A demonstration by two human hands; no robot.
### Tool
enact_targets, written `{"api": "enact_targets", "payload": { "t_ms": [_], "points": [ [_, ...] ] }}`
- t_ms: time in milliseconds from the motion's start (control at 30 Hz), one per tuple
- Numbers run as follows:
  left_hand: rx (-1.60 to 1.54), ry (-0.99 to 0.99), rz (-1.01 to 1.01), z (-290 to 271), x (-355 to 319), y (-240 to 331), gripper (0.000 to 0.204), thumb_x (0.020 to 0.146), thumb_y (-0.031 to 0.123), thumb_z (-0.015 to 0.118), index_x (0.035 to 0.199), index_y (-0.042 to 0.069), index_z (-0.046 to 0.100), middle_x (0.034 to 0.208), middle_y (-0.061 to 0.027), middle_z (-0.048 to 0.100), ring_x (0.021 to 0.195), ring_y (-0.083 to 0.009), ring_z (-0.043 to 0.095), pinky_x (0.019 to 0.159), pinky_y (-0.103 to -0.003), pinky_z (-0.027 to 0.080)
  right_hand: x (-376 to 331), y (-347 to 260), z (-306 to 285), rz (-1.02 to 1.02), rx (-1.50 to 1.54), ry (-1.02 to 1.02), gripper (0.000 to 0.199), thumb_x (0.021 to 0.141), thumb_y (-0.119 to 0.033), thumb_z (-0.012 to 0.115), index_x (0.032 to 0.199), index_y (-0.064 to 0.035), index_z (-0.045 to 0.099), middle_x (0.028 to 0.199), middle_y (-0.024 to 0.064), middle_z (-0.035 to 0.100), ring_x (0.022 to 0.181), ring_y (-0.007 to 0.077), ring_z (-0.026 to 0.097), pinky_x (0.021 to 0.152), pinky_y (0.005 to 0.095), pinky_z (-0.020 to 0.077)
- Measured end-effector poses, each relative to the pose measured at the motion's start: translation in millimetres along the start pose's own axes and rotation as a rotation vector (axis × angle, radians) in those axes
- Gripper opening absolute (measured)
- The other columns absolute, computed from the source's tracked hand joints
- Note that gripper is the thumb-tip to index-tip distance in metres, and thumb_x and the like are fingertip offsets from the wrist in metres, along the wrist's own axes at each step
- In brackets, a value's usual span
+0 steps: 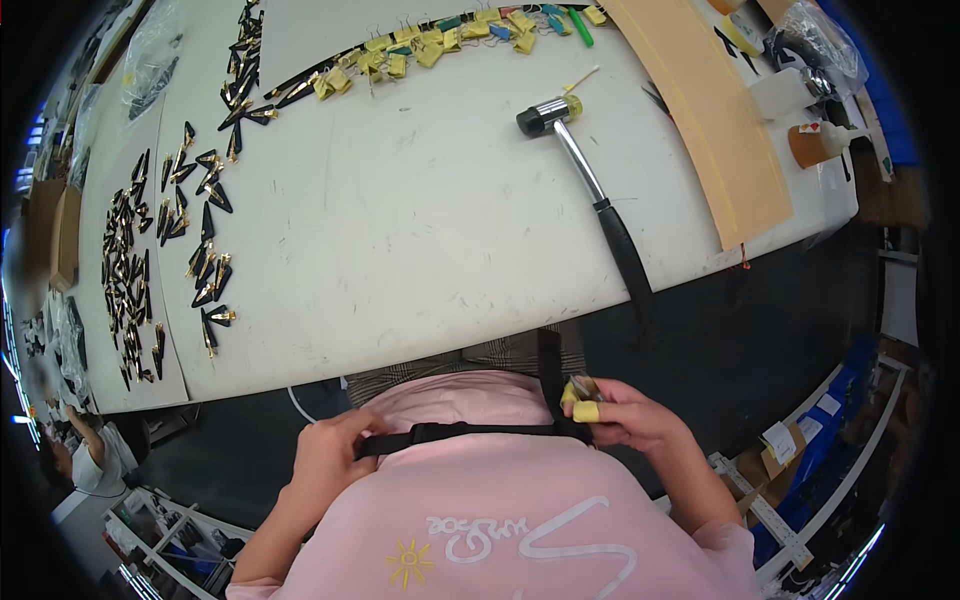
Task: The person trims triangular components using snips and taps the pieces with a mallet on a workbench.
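A black strap runs across my waist over the pink shirt. At its left end my left hand is closed, the curled fingers on the strap. My right hand is closed beside the strap's right end. Between its thumb and fingers sits a small binder clip with yellow covering and metal handles. A yellow band also shows by the thumb; I cannot tell whether it belongs to the clip. A second black strap hangs down from the waist near this hand.
On the white table lie a mallet, its handle past the front edge, many black hair-clip-like pieces, a row of yellow binder clips and a green pen-like stick. A tan strip and amber bottle are right.
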State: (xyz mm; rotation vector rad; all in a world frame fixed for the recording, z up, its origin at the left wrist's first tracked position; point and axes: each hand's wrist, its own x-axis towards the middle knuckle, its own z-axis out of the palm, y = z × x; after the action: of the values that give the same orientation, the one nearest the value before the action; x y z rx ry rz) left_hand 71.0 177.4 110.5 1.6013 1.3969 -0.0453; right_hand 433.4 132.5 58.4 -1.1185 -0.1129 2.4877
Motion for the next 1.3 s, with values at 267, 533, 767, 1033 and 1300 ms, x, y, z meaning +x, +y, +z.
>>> {"api": "enact_targets", "payload": {
  "t_ms": [267,533,767,1033,1300],
  "points": [
    [-1.007,-0.653,-0.072,-7,-4,-78,0.03,0.094,0.018,0.059,0.118,-0.002,0.06,0.081,0.0013,0.055,0.072,-0.005,0.051,0.065,-0.021,0.044,28,-24,19,0.153,-0.565,-0.081,0.024,0.099,-0.018,0.05,0.117,-0.0048,0.058,0.1,0.0023,0.061,0.069,0.0056,0.054,0.059,0.0192,0.0448],
    [-0.9,-0.583,0.387,55,55,-71,0.041,0.1,0.025,0.044,0.137,0.007,0.047,0.143,-0.0121,0.04,0.137,-0.0251,0.033,0.113,-0.036,0.024,28,-34,27,0.122,-0.858,-0.074,0.028,0.098,-0.008,0.046,0.122,0.0016,0.057,0.117,0.0092,0.064,0.085,0.0122,0.062,0.072,0.0255,0.0514],
    [-0.595,-0.871,0.743,77,103,-49,0.045,0.103,0.032,0.038,0.139,0.007,0.044,0.141,-0.0115,0.045,0.134,-0.0239,0.038,0.113,-0.033,0.025,27,-84,108,-0.014,-1.063,0.021,0.027,0.096,-0.006,0.046,0.118,-0.0023,0.06,0.089,0.0065,0.068,0.064,0.0108,0.059,0.062,0.023,0.0471],
    [-0.634,-0.748,0.676,17,60,-110,0.04,0.098,0.013,0.036,0.136,0.01,0.051,0.155,-0.0128,0.023,0.144,-0.0301,0.018,0.116,-0.039,0.016,24,-126,98,-0.901,-1.206,1.032,0.025,0.093,-0.005,0.05,0.116,-0.0009,0.06,0.091,-0.0015,0.058,0.072,0.0056,0.044,0.067,0.0178,0.0366],
    [-0.676,-0.2,-0.103,-3,-14,-160,0.024,0.083,-0.004,0.054,0.098,0.005,0.071,0.123,-0.0112,0.061,0.117,-0.0244,0.055,0.102,-0.035,0.039,44,-131,53,-0.751,-1.559,1.185,0.044,0.085,-0.005,0.063,0.127,-0.003,0.052,0.093,-0.0016,0.047,0.068,0.0044,0.041,0.059,0.0183,0.036]
  ]
}}
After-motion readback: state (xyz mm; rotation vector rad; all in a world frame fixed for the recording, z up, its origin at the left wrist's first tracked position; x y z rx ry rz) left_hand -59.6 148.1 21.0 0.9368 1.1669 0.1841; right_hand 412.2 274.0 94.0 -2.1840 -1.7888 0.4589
